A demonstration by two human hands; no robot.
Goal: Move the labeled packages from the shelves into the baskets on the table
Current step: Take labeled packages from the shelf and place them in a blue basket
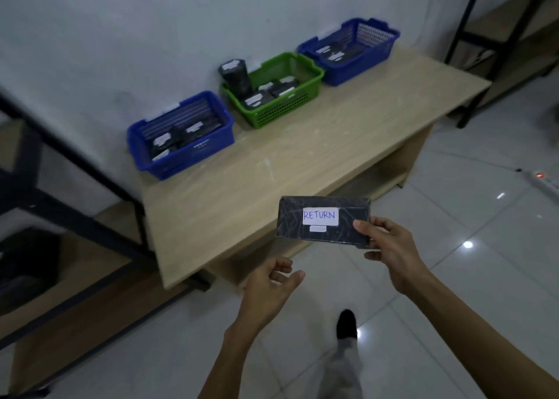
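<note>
My right hand [390, 249] grips the right end of a black wrapped package [320, 220] whose white label reads RETURN, held in the air just off the table's near edge. Below and left of it, my left hand [272, 283] hovers with loosely curled fingers and holds nothing. Three baskets stand along the wall on the wooden table [272, 181]: a blue basket [211, 150] at the left, a green basket [284, 111] in the middle, a second blue basket [363, 63] at the right. Each holds black labeled packages.
A black metal shelf frame [60, 217] with wooden boards stands to the left of the table, another shelf frame [472, 35] at the far right. A power strip [541, 181] with a red light lies on the white tiled floor. My foot [346, 324] shows below.
</note>
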